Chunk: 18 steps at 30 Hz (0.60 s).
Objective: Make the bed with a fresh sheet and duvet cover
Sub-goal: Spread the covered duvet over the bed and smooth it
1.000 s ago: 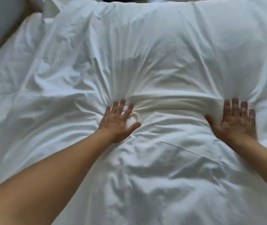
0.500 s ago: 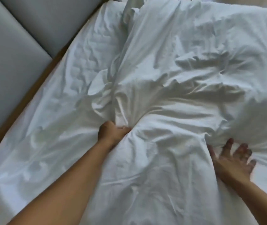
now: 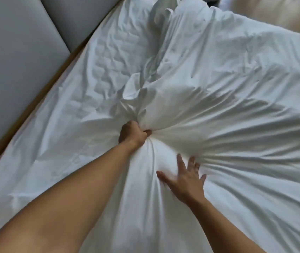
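I find the left grip (image 3: 132, 133) clamped on a bunched fold of the duvet cover (image 3: 218, 84), which lies crumpled across the sheet (image 3: 83, 99) on the bed. The right grip (image 3: 185, 179) is spread flat, pressing the cover. Step in hand, I judge: spreading the duvet. Next: draw the bunch outward, evenly.

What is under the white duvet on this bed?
A wrinkled white sheet shows beside the duvet and runs beneath its edge. Whatever else lies below is hidden by the fabric the left hand grips.
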Motion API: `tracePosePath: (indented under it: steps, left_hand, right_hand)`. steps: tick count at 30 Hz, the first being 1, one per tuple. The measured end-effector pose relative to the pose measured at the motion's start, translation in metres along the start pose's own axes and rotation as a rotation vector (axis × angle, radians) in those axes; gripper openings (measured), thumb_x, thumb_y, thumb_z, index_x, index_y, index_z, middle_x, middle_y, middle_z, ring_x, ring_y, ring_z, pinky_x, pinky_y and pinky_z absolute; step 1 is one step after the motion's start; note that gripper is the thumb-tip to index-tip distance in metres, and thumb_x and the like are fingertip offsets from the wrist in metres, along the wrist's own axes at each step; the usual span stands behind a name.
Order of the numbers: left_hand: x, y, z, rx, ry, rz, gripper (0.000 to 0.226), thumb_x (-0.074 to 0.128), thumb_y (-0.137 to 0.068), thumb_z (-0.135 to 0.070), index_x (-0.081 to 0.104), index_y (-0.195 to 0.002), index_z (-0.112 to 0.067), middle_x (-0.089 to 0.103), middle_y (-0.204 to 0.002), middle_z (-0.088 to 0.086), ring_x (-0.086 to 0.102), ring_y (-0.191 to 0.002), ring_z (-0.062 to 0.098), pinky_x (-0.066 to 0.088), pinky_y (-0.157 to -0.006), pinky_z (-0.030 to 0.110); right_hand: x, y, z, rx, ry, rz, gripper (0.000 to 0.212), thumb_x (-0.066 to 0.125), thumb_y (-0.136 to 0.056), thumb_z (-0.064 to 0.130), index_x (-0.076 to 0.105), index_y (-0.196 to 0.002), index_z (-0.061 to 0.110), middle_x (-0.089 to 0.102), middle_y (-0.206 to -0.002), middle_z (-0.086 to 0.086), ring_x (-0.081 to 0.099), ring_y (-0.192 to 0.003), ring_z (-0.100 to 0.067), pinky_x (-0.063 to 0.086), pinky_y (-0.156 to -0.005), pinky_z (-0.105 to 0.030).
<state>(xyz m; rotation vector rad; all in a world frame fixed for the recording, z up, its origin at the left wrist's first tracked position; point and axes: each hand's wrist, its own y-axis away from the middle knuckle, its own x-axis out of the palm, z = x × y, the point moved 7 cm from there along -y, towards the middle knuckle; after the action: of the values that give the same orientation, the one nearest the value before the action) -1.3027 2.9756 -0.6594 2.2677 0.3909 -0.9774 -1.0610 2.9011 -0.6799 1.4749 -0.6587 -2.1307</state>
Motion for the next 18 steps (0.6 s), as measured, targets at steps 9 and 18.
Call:
tracePosePath:
  steps: [9, 18]
  left_hand:
    - [0.028, 0.097, 0.075, -0.022, -0.357, 0.519, 0.101, 0.076, -0.037, -0.081, 0.064, -0.119, -0.024, 0.063, -0.126, 0.000, 0.061, -0.113, 0.020, 0.053, -0.096, 0.038]
    - [-0.011, 0.193, 0.157, -0.204, 0.032, 0.655, 0.101, 0.092, -0.037, -0.073, 0.065, -0.119, -0.021, 0.072, -0.115, -0.010, 0.067, -0.108, 0.008, 0.052, -0.102, 0.037]
  right_hand:
    - [0.038, -0.005, -0.011, 0.045, 0.151, -0.055, 0.116, 0.030, -0.060, 0.103, -0.019, -0.151, 0.052, -0.035, -0.161, -0.011, -0.029, -0.148, -0.038, -0.011, -0.114, -0.071]
    - [0.043, 0.000, -0.002, 0.069, 0.163, -0.056, 0.110, 0.031, -0.067, 0.099, -0.014, -0.154, 0.049, -0.033, -0.161, -0.013, -0.028, -0.149, -0.039, -0.011, -0.113, -0.073]
